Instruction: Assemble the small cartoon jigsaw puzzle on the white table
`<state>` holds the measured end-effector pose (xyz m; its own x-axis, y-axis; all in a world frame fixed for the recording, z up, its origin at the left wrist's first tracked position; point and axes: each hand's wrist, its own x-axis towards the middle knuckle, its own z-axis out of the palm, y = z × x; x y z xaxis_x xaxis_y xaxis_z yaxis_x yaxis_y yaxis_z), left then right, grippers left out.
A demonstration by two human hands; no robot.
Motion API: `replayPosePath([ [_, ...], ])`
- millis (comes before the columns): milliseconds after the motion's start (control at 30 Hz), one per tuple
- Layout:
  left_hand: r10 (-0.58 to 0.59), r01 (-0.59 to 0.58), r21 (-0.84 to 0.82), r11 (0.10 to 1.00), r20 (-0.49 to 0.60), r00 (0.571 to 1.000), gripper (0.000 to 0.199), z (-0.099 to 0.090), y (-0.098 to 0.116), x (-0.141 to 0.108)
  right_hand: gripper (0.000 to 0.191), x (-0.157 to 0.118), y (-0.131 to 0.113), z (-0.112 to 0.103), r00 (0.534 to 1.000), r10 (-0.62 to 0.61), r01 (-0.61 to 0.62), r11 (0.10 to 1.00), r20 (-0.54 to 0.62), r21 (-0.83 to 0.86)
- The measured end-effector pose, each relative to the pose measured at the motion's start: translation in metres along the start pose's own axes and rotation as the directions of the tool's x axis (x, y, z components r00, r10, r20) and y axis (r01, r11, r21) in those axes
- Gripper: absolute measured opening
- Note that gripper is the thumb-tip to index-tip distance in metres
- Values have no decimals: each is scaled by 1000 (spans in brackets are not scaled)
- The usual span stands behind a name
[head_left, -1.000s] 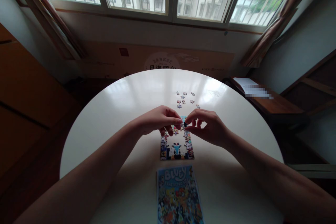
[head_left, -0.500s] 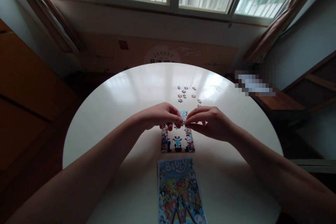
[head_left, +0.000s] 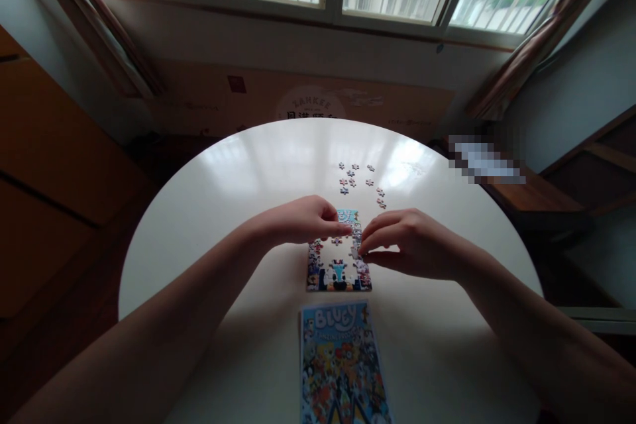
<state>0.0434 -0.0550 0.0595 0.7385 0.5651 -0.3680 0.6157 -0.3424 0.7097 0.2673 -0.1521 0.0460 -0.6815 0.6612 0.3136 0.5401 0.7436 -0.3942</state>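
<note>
A partly assembled jigsaw puzzle lies on the white table, its patterned border and a blue dog figure around a pale gap. My right hand is at the puzzle's right side, thumb and fingertips pinching a small pale puzzle piece over the inner edge of the border. My left hand hovers over the upper left of the puzzle with curled fingers and the thumb stretched along them; whether anything is between them is hidden. A loose piece sits inside the gap, just below the left hand.
Several loose puzzle pieces lie beyond the puzzle. Nearer me is a colourful sheet lettered "Bluey". The round white table has its far edge near a box under the window. A wooden surface stands at right.
My hands were close together at the puzzle's upper part. The right hand has moved right and toward me, with the piece at the border's inner edge. My left hand has barely moved.
</note>
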Motion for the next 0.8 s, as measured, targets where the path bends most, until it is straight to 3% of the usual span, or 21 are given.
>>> replayPosePath([
  [100, 95, -90, 296, 951, -1, 996, 32, -1, 1, -6, 11, -1, 0, 2, 991, 34, -44, 997, 128, 70],
  [200, 155, -182, 394, 901, 98, 983, 26, 2, 3, -10, 11, -1, 1, 9, 982, 54, -66, 996, 178, 63],
  [433, 247, -282, 435, 855, 137, 959, 32, 9, 2, -5, 13, 1, 2, 14, 975, 69, -80, 996, 210, 46],
  [800, 252, -295, 448, 844, 154, 955, 29, 14, -2, 2, 14, 4, -1, 17, 972, 61, -71, 997, 227, 35],
])
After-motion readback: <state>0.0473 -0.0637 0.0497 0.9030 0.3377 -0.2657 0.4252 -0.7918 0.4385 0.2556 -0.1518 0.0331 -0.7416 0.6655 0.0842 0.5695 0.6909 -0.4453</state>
